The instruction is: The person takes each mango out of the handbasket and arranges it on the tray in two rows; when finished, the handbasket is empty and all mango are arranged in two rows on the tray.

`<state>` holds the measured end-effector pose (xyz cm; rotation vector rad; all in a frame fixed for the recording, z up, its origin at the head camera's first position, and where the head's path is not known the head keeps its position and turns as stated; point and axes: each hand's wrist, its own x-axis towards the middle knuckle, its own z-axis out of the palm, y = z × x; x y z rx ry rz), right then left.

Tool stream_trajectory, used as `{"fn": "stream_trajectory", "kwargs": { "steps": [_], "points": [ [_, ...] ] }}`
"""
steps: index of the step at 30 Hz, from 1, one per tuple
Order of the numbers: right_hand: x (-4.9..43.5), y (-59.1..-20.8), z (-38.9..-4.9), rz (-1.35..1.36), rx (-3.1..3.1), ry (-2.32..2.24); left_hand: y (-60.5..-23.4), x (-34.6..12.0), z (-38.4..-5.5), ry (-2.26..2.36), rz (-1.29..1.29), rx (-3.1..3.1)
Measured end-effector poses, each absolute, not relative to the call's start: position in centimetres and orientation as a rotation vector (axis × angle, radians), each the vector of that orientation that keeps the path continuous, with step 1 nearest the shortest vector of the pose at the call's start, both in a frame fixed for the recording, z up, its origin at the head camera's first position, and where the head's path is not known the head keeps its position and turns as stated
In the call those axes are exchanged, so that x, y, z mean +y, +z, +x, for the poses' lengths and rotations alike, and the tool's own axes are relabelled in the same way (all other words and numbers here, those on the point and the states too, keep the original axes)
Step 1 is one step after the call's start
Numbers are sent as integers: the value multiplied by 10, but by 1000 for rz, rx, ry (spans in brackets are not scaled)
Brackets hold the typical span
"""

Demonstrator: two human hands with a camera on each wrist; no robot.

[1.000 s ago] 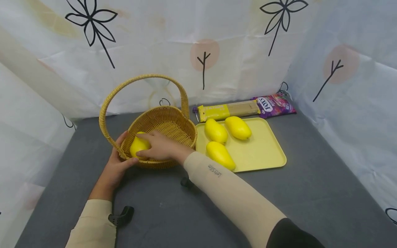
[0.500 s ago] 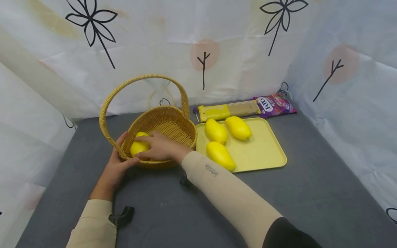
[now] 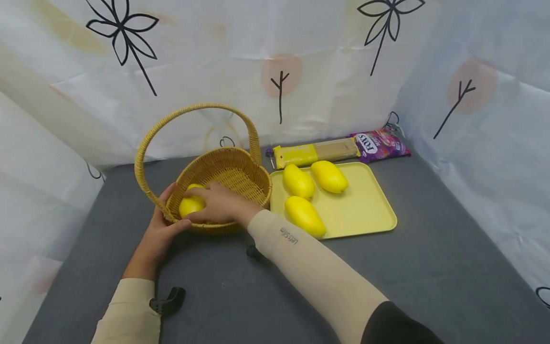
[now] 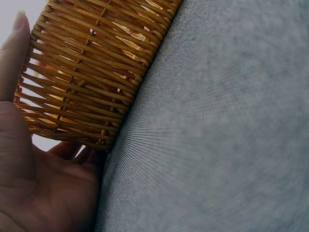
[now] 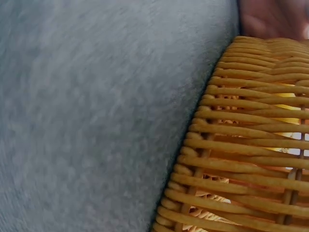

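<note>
A wicker basket with a tall arched handle stands on the grey table, left of the middle. My left hand grips its left side, thumb by the front rim and fingers behind the wall; the left wrist view shows the woven wall against this hand. Inside the basket, at its left end, lies a yellow mango. My right hand reaches over the front rim and holds that mango, fingers on top and thumb at the near side. In the right wrist view the wicker wall hides the right hand.
To the right, a pale yellow tray carries three mangoes. Behind it lie a yellow-wrapped noodle pack, a purple Fox's bag and a small purple-topped item. A printed cloth hangs around the table.
The right forearm has shifted slightly left, the hand still on the mango in the basket. The left hand keeps its grip. The head view has moved a little.
</note>
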<state>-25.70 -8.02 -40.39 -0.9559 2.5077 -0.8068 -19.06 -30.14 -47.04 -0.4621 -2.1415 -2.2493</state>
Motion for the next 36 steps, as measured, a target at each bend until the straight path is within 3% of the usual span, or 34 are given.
{"fn": "stream_trajectory", "kwargs": {
  "steps": [24, 36],
  "points": [
    [-80, -405, -255, -757, 2835, -666, -469, -300, -189, -2245, -463, -2116],
    [-79, -402, -256, -767, 2875, -872, -468, -301, -187, -2219, -454, -2155]
  ]
}}
